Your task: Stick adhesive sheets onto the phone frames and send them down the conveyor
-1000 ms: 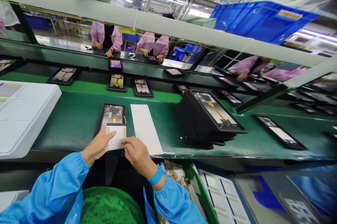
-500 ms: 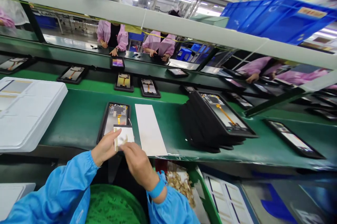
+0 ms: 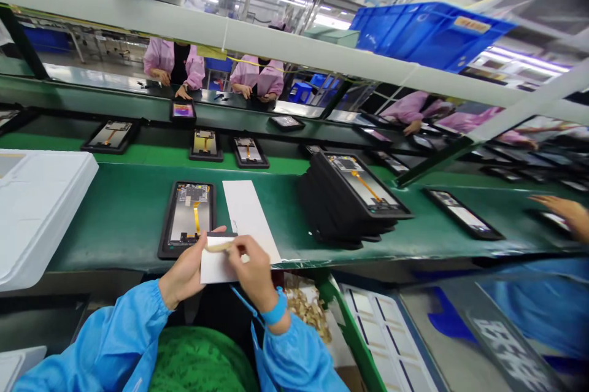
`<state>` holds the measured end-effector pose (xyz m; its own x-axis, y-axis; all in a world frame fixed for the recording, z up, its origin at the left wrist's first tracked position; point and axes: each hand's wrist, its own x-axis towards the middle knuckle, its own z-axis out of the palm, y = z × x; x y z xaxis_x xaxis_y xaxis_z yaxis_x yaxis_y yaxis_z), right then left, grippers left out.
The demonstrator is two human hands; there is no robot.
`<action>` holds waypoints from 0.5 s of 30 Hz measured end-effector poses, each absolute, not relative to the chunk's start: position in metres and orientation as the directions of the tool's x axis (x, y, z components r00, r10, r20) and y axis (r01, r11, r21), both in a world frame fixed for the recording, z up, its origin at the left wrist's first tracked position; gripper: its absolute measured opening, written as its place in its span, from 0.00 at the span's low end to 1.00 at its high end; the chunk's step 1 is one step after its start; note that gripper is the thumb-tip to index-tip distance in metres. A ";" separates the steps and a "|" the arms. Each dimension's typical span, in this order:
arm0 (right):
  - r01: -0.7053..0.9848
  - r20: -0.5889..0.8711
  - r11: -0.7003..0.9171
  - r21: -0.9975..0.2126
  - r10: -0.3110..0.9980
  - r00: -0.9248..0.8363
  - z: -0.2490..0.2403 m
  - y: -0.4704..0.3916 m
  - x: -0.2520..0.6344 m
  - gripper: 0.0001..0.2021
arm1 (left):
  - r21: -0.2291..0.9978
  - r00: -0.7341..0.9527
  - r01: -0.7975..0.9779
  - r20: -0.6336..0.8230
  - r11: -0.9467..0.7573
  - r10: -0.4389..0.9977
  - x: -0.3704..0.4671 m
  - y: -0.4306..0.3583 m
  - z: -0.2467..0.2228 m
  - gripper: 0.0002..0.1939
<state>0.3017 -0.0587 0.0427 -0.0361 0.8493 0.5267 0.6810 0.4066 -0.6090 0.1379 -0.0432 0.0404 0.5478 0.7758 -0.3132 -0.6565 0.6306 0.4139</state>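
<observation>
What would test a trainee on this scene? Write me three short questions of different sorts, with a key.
1. What does the left hand hold: (a) a blue plastic crate, (b) a flat white rectangular piece, (c) a green stool?
2. True or false: the long white sheet lies between the nearest open black-framed device and the stack of black-framed devices.
3. Fill in: the right hand pinches a thin, ____-coloured strip.
Key: 1 b; 2 true; 3 tan.

Worktop (image 3: 124,208): green, smooth, slightly glossy. Blue bin (image 3: 427,33): shiny plastic. White strip (image 3: 251,217): matt, perhaps paper.
</observation>
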 end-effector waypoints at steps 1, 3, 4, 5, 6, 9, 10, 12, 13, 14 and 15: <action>0.665 0.480 0.286 -0.689 0.868 0.124 0.038 -0.062 0.321 0.06 | 0.385 0.585 -0.642 -0.313 0.663 0.748 0.140 -0.046 0.043 0.31; 0.658 0.401 0.063 -0.751 0.835 0.377 0.020 -0.077 0.370 0.09 | 0.337 0.641 -0.618 -0.309 0.711 0.703 0.144 -0.049 0.046 0.34; 0.663 0.359 -0.041 -0.747 0.815 0.455 0.008 -0.089 0.396 0.11 | 0.320 0.658 -0.609 -0.307 0.726 0.687 0.145 -0.050 0.047 0.34; 0.685 0.317 -0.139 -0.715 0.809 0.496 -0.007 -0.101 0.422 0.12 | 0.307 0.669 -0.603 -0.308 0.736 0.677 0.147 -0.050 0.048 0.35; 0.721 0.269 -0.222 -0.657 0.824 0.499 -0.021 -0.114 0.446 0.12 | 0.298 0.674 -0.601 -0.310 0.741 0.671 0.149 -0.050 0.047 0.35; 0.844 0.011 -0.418 -0.337 0.894 0.448 -0.054 -0.144 0.493 0.10 | 0.284 0.672 -0.600 -0.330 0.748 0.664 0.156 -0.051 0.044 0.34; 0.854 -0.065 -0.473 -0.219 0.880 0.471 -0.057 -0.148 0.497 0.11 | 0.282 0.667 -0.600 -0.339 0.748 0.663 0.159 -0.052 0.042 0.34; 0.845 -0.088 -0.525 -0.103 0.851 0.518 -0.051 -0.147 0.485 0.12 | 0.290 0.647 -0.605 -0.363 0.742 0.670 0.168 -0.056 0.040 0.34; 0.857 -0.047 -0.495 -0.144 0.868 0.493 -0.042 -0.143 0.469 0.13 | 0.300 0.632 -0.609 -0.375 0.734 0.678 0.173 -0.059 0.040 0.34; 0.878 0.029 -0.417 -0.235 0.900 0.436 -0.031 -0.138 0.449 0.14 | 0.316 0.614 -0.617 -0.380 0.721 0.692 0.178 -0.062 0.041 0.33; 0.892 0.118 -0.244 -0.380 0.944 0.309 -0.018 -0.133 0.425 0.15 | 0.336 0.593 -0.628 -0.379 0.702 0.711 0.184 -0.065 0.042 0.32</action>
